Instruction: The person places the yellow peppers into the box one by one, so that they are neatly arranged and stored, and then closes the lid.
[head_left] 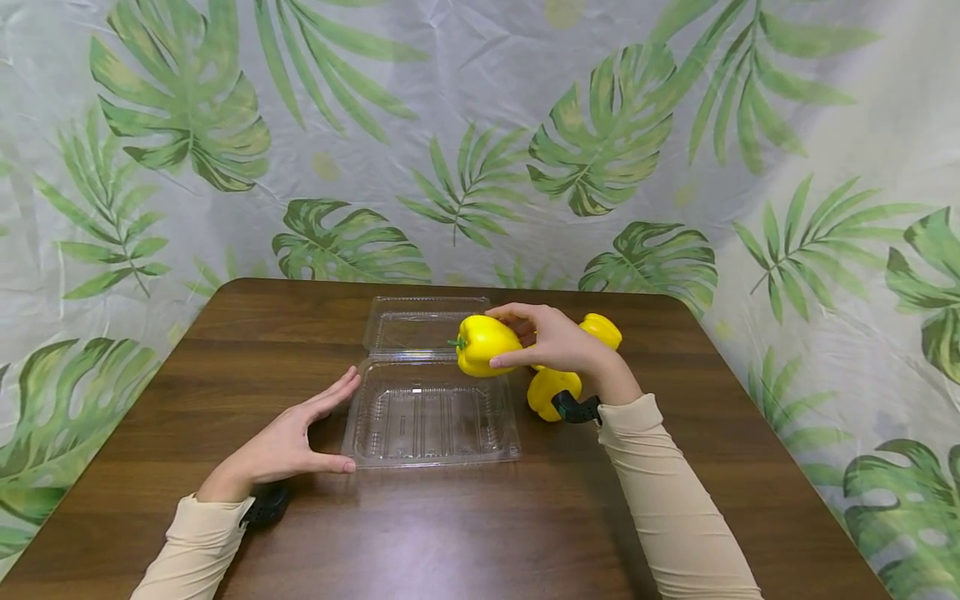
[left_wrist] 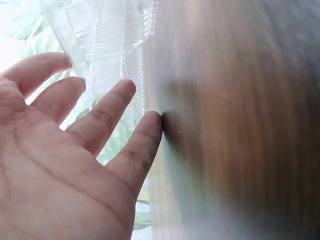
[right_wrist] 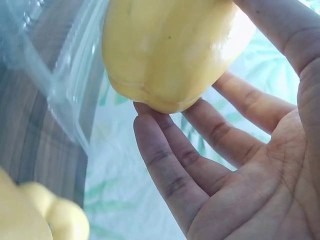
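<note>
My right hand (head_left: 558, 340) grips a yellow bell pepper (head_left: 483, 346) between thumb and fingers, its green stem pointing left. The pepper overlaps the right side of a clear plastic clamshell container (head_left: 431, 412) in the head view. In the right wrist view the held pepper (right_wrist: 175, 50) shows its ribbed lower end against the fingers. My left hand (head_left: 292, 437) stands at the container's left edge, thumb and fingers spread with nothing between them. In the left wrist view the fingers (left_wrist: 145, 140) reach toward the clear plastic wall (left_wrist: 107, 40).
The container's hinged lid (head_left: 420, 327) lies folded back, away from me. Beside the container on the right are more yellow bell peppers, one nearer (head_left: 553, 392) and one farther back (head_left: 602, 330), partly behind my right hand. All rest on a brown wooden table (head_left: 480, 533) before a leaf-print curtain.
</note>
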